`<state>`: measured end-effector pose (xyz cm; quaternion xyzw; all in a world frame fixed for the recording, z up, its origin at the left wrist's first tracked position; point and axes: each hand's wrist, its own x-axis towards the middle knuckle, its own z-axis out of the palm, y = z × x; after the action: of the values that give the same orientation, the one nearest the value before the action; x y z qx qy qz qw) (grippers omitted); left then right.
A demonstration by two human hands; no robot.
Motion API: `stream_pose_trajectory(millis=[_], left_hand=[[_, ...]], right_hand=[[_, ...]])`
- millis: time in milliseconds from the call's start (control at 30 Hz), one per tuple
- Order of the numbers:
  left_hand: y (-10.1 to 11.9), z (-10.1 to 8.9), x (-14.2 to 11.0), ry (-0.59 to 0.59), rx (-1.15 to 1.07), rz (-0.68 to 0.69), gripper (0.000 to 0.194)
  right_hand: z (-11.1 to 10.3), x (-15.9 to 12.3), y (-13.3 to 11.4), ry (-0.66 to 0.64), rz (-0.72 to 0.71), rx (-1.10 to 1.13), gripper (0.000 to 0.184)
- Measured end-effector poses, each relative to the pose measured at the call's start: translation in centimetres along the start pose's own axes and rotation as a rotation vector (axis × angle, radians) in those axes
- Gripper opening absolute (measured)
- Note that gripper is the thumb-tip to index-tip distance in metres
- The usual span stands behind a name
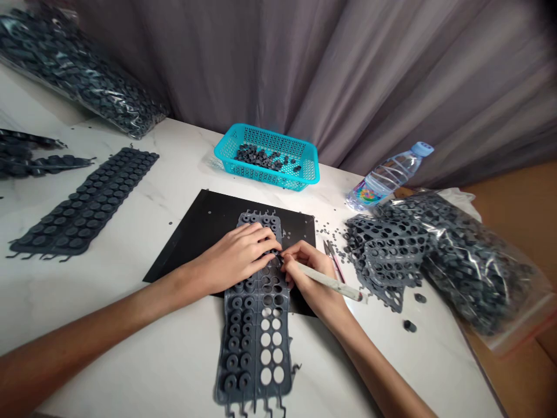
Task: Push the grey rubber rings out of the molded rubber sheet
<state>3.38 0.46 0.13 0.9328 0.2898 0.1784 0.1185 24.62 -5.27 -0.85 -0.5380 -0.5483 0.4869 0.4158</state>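
Resting on a dark moulded sheet (256,348), the left hand (237,255) spans its upper half; whether those fingertips pinch anything cannot be told. The right hand (311,270), nearer the holed columns, clasps a pale-handled tool (333,282) trailing toward 4 o'clock. From that grip, the sheet lies at 9 o'clock, its long axis running 12 to 6 across black mat (187,238) and worktop (165,366).

One turquoise basket (267,177), one plastic bottle (383,179), one black mat (191,232), one pen-like tool (333,283), two bulging clear bags (82,69) (474,267).
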Motion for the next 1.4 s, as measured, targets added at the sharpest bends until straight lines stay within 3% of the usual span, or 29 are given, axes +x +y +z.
stream_pose_trajectory(millis=[167,267,400,467,567,767,1400], left_hand=[[0.4,0.1,-0.1,0.017,0.144,0.093,0.02],[0.5,0.5,-0.1,0.085,0.109,0.107,0.025],[0.1,1.1,0.2,0.22,-0.231,-0.109,0.018],[-0.2,1.2,0.4,0.185,-0.372,-0.214,0.015],[-0.7,1.1,0.3,0.118,-0.446,-0.218,0.015],[-0.8,1.1,-0.6,0.08,-0.394,-0.126,0.02],[-0.6,1.5,-0.3,0.106,-0.267,-0.092,0.021]], right_hand=[[0.2,-0.4,0.1,0.02,0.066,-0.027,0.009],[0.4,-0.7,0.2,0.027,0.044,-0.071,0.01],[0.2,-0.7,-0.1,0.015,0.047,-0.051,0.01],[-0.2,-0.5,-0.3,-0.013,0.05,0.055,0.011],[-0.8,0.0,-0.5,0.008,0.005,0.185,0.016],[-0.9,0.4,-0.1,-0.026,0.033,0.137,0.002],[-1.1,0.6,0.4,-0.066,0.033,0.149,0.007]])
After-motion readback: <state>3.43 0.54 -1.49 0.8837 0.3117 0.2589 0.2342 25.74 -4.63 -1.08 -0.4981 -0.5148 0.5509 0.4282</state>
